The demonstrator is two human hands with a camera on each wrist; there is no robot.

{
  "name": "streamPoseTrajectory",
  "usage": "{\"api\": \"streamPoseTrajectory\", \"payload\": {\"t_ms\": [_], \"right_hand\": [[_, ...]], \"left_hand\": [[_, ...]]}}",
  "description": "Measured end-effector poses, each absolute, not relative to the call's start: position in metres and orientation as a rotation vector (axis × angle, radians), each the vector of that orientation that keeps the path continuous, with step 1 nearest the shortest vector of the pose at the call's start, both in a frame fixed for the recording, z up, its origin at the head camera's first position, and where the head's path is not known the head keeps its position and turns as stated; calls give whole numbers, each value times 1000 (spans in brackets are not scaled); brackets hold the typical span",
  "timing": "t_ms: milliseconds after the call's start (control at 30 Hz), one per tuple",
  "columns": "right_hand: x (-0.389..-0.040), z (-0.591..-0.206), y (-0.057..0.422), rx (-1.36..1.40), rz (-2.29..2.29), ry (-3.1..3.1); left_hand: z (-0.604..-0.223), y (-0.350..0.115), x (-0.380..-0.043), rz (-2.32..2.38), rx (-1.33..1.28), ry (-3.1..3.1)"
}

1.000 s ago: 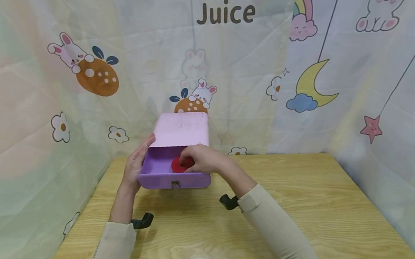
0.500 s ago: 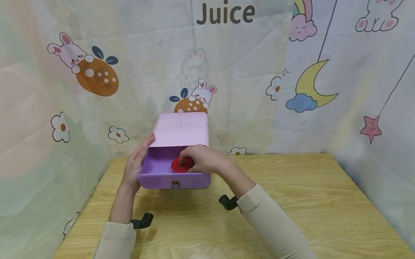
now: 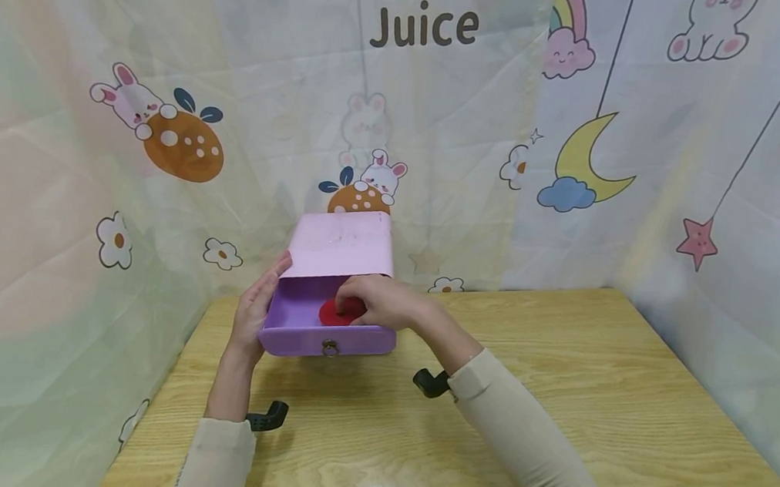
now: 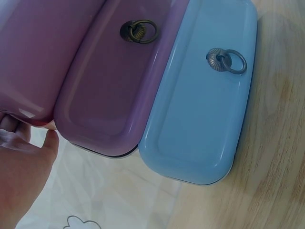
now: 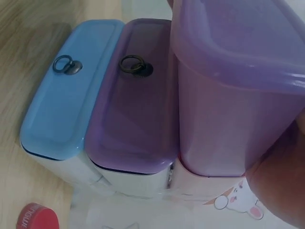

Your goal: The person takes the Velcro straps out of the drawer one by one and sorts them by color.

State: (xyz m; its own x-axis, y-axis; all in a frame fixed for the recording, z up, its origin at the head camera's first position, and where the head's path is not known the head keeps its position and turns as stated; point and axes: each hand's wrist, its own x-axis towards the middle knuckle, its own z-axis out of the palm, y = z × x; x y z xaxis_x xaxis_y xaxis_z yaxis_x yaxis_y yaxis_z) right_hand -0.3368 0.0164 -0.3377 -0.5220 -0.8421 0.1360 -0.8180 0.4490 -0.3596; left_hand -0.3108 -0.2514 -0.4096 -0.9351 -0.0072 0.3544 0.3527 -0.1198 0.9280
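- Pale cartoon-printed fabric curtain (image 3: 275, 40) hangs behind and beside your light wood-grain table (image 3: 593, 385).
- At the left, your left hand (image 3: 251, 315) rests along the side of the pink box-shaped drawer unit (image 3: 341, 247), its fingers extended rather than curled round anything.
- Just right of that hand, the glossy purple top drawer (image 3: 298, 338) stands pulled out toward you; your left wrist view shows a second purple drawer (image 4: 109, 86) and a light-blue drawer (image 4: 190, 109) below it, both pushed in, each with a metal ring pull.
- Inside the top drawer, right of its middle, lies the flat round red object (image 3: 331, 314).
- Your right hand (image 3: 388, 302) reaches in from the right, thumb and curled fingers pinching that object.
- Your right wrist view also shows a red lettered cylinder (image 5: 38, 218) on the table near the unit.
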Motion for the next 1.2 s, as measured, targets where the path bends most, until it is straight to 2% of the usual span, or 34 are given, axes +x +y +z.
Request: {"api": "streamPoseTrajectory", "payload": {"t_ms": [500,933,1200], "right_hand": [[-339,-340,25,-1442,-1296,2251],[-329,-345,27,-1324,-1420,2300],[-328,-348,28,-1368,-1525,2298]], "left_hand": [[-407,-252,-309,-2154,-386,-1895],[-409,-251,-311,-2152,-389,-1890],[-410,-251,-311,-2143,-401,-1893]]}}
